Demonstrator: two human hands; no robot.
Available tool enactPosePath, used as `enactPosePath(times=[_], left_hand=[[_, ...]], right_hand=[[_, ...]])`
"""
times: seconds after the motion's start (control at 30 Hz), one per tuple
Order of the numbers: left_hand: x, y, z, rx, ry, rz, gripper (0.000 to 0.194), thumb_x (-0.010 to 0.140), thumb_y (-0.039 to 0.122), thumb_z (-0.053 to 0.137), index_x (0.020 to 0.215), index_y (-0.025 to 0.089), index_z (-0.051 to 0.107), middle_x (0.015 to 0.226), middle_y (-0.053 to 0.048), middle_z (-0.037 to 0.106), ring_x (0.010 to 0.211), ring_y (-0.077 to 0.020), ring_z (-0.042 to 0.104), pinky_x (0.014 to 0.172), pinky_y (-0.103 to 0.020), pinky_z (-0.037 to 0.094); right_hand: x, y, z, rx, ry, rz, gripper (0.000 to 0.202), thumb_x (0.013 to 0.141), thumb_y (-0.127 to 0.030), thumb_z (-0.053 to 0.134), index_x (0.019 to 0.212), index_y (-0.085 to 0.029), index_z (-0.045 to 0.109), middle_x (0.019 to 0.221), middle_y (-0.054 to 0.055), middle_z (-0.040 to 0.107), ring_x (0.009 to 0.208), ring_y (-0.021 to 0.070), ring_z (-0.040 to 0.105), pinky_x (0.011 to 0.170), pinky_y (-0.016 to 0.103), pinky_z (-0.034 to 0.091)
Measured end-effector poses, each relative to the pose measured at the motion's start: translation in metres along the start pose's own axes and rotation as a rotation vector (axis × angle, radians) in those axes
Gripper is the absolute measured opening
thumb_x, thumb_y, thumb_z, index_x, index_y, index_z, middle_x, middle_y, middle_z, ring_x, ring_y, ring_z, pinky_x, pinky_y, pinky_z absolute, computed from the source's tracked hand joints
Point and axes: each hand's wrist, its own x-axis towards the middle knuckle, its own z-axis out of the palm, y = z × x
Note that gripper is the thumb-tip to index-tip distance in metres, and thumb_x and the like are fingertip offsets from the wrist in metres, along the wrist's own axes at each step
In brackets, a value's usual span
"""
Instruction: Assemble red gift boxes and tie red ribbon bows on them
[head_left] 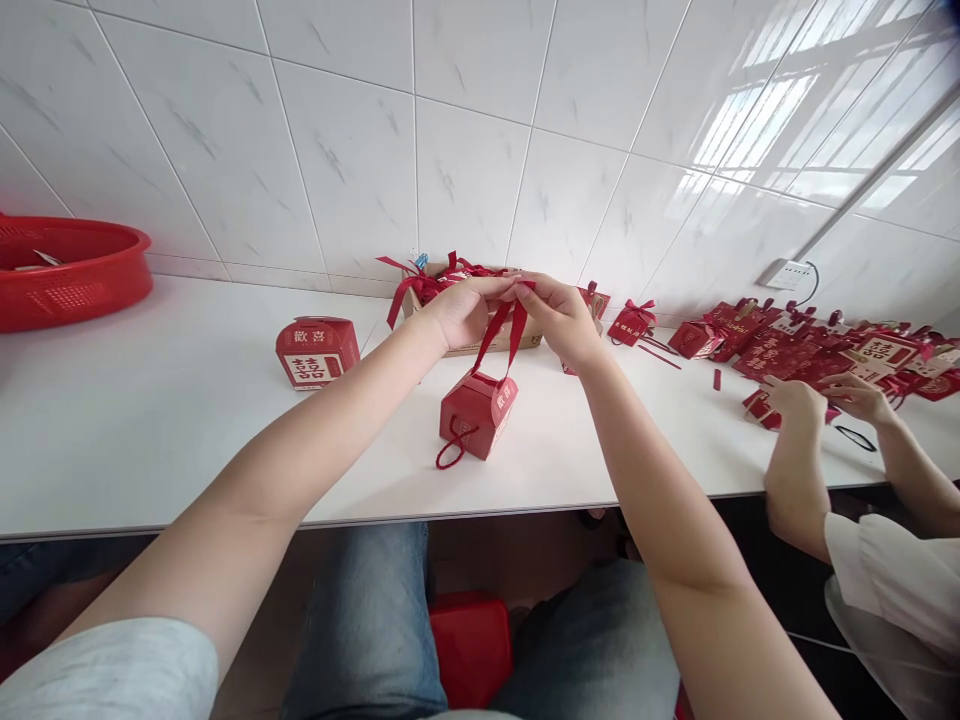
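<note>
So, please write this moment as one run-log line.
left fingers: at top of ribbon; right fingers: pinching ribbon; red box: at ribbon's lower end; second box: on table, left

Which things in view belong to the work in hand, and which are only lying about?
In the work: left hand; right hand, pinching ribbon; box below; its cord.

Seemingly lying about: basket; untouched box; red strip; black loop.

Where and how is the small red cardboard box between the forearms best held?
Probably by the flat red ribbon, from above: its strands rise from the top of the box, like a handle. The dark red cord loop sits low on one side; pulling there might tip it.
</note>
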Motion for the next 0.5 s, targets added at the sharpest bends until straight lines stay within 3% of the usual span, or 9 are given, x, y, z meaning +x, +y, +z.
enactPosePath(times=[0.13, 0.23, 0.37, 0.5], left_hand=[[-0.002, 0.000, -0.001, 0.038, 0.056, -0.027, 0.018, 0.066, 0.025, 0.078, 0.074, 0.019, 0.064, 0.072, 0.001, 0.065, 0.071, -0.0150, 0.063, 0.069, -0.031, 0.048], [-0.010, 0.000, -0.014, 0.111, 0.159, -0.034, 0.019, 0.064, 0.025, 0.079, 0.076, 0.020, 0.064, 0.080, 0.001, 0.067, 0.075, -0.0151, 0.064, 0.061, -0.028, 0.041], [-0.033, -0.006, -0.053, 0.156, 0.380, -0.024, 0.026, 0.058, 0.030, 0.080, 0.076, 0.020, 0.064, 0.077, 0.001, 0.065, 0.072, -0.0132, 0.062, 0.057, -0.027, 0.033], [-0.061, -0.020, -0.102, 0.298, 0.617, -0.069, 0.035, 0.051, 0.037, 0.082, 0.074, 0.018, 0.065, 0.081, 0.000, 0.067, 0.074, -0.0141, 0.061, 0.064, -0.028, 0.034]], right_hand=[[-0.011, 0.008, -0.002, 0.026, 0.070, 0.036, 0.030, 0.086, -0.049, 0.056, 0.084, -0.023, 0.070, 0.130, 0.004, 0.055, 0.126, 0.0206, 0.047, 0.105, 0.039, 0.039], [-0.036, 0.018, -0.008, 0.076, 0.090, 0.157, 0.029, 0.086, -0.050, 0.055, 0.091, -0.025, 0.070, 0.126, 0.004, 0.058, 0.121, 0.0213, 0.050, 0.098, 0.039, 0.044], [-0.092, 0.037, -0.019, 0.143, 0.131, 0.338, 0.026, 0.084, -0.048, 0.058, 0.089, -0.026, 0.070, 0.110, 0.003, 0.066, 0.108, 0.0197, 0.057, 0.095, 0.036, 0.042], [-0.156, 0.057, -0.034, 0.183, 0.182, 0.544, 0.028, 0.083, -0.050, 0.059, 0.075, -0.025, 0.068, 0.115, 0.004, 0.066, 0.113, 0.0221, 0.055, 0.096, 0.036, 0.038]])
